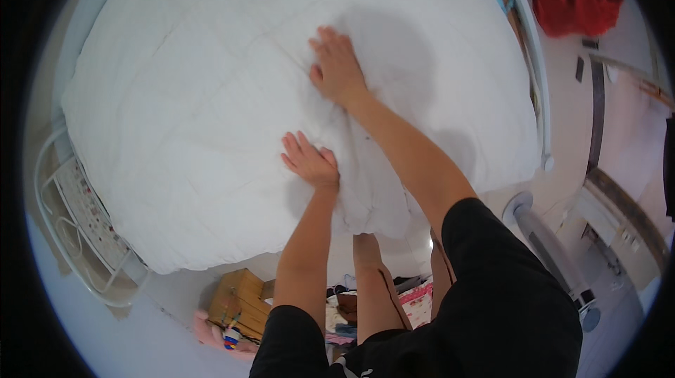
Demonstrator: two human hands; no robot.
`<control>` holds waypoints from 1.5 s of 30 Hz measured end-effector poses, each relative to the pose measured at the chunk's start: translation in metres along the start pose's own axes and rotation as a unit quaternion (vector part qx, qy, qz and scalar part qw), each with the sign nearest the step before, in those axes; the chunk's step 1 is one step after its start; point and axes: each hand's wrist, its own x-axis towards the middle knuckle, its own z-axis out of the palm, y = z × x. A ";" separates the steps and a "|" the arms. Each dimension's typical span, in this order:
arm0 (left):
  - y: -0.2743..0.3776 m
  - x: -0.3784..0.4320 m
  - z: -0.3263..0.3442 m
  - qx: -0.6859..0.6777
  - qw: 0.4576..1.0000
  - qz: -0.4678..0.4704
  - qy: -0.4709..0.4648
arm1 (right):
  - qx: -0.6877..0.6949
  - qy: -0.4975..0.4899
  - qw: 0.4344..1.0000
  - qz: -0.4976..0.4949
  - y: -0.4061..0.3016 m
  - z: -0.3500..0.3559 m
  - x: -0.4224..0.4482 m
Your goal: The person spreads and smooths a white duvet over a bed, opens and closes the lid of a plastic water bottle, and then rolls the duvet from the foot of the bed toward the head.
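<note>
A large white bed cover [184, 114], lightly creased, spreads over a bed before me. Near its middle my left hand [311, 162] lies palm down with the fingers apart and nothing in it. Farther up and to the right, my right hand [337, 64] is on or just over the same cover, also empty, its fingers spread and slightly blurred. Soft folds run in the fabric between the two hands and the near edge, and the shadow of my head and arm falls to the right.
White metal bed frame [540, 93] edges the right; a curved metal headboard or footboard [45, 167] is at left. Below stand a wooden cabinet [245, 296], a pink plush toy [211, 333] and piled clothes [345, 320]. A grey tower fan [548, 251] and red bag or cloth [577, 6] are right.
</note>
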 end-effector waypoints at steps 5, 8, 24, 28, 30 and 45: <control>-0.020 0.000 -0.001 0.038 0.998 0.044 0.017 | 0.154 0.043 0.984 0.082 -0.015 -0.094 -0.196; -0.021 0.000 0.006 0.042 0.996 0.070 0.026 | 0.106 0.195 0.931 0.289 -0.001 -0.149 -0.316; -0.019 -0.001 -0.020 0.054 0.995 0.078 0.030 | 0.227 0.260 0.705 0.620 0.038 -0.273 -0.309; 0.059 -0.069 -0.053 -0.050 0.979 0.195 -0.013 | 0.356 0.342 0.764 0.417 -0.027 -0.315 -0.277; 0.099 -0.093 -0.088 -0.087 0.969 0.204 -0.108 | 0.359 0.355 0.752 0.423 -0.056 -0.362 -0.273; 0.158 -0.108 -0.043 -0.063 0.937 0.271 -0.210 | 0.318 0.291 0.636 0.640 0.127 -0.248 -0.477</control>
